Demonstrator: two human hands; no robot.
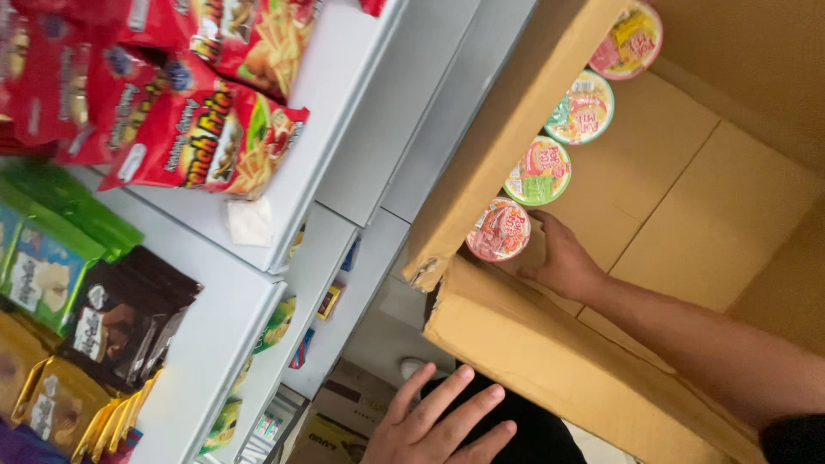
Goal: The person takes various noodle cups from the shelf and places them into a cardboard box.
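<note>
**Right hand on noodle cup inside the box, left hand idle below**

We see our right hand point(563, 258) reaching into the open cardboard box point(687, 198) that fills the right half of the frame. It wraps around the pink-lidded noodle cup point(498, 229), the lowest one in the row; fingers curl behind the cup body, thumb side toward the box floor. So the hand is closed on that cup, cup still down in the box against the left wall.

Row of cups runs along that wall toward the upper right: pink-and-green-lidded cup point(539, 170) just above the held one, green-lidded cup point(581, 107) next, pink-and-yellow-lidded cup point(629, 39) at the top edge. Neighbours sit near-touching, lids facing the camera.

Our left hand point(443, 421) sits at bottom centre, fingers spread wide and flat, holding nothing, resting over dark fabric just below the box's near flap point(516, 344). The flap corner beside it looks torn.

Left of the frame: white shelves point(344, 112) stepping down. Red snack bags point(198, 129) on the upper left shelf, green bags point(51, 241) and dark brown bags point(120, 318) below them, gold packs point(60, 404) at lower left. Small items on lower shelves, too small to tell.
</note>
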